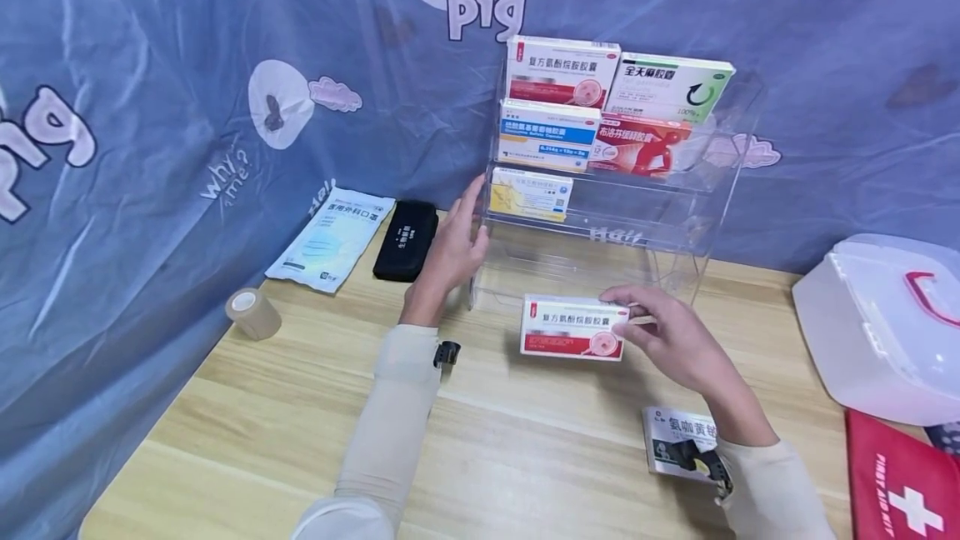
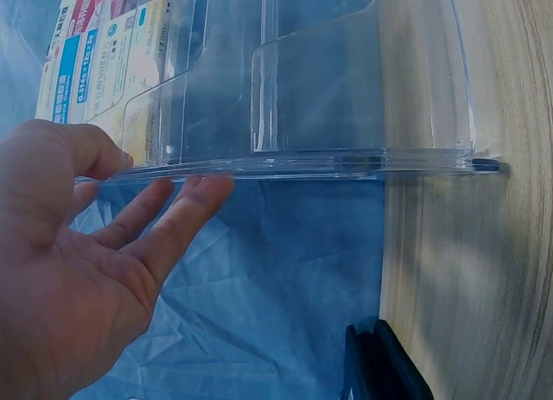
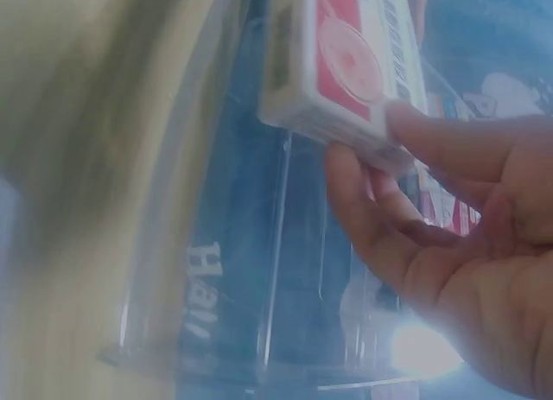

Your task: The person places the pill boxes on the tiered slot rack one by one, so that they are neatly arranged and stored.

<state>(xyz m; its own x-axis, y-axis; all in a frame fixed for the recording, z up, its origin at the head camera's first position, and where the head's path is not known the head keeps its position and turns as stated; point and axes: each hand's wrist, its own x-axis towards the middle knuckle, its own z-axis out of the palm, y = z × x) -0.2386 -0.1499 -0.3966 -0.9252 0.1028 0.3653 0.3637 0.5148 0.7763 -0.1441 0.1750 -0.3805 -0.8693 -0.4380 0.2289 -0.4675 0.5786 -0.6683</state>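
My right hand (image 1: pixel 675 340) pinches a red-and-white medicine box (image 1: pixel 573 340) by its right end, thumb in front and fingers behind. The box is held upright in front of the lower part of a clear tiered display rack (image 1: pixel 600 261). The right wrist view shows the thumb and fingers at the end of the box. My left hand (image 1: pixel 453 248) rests against the rack's left side, fingers fairly straight along the side panel and thumb by its front edge (image 2: pixel 242 167). On the rack's tiers stand a matching red-and-white box (image 1: pixel 562 73), a green-and-white box (image 1: pixel 667 88) and several others.
A grey-and-white medicine box (image 1: pixel 667 440) lies partly behind my right wrist. Left of the rack are a black case (image 1: pixel 407 240), a mask packet (image 1: pixel 330 240) and a tape roll (image 1: pixel 253 314). A white bin (image 1: pixel 862 332) and red first aid pouch (image 1: pixel 892 457) sit at right.
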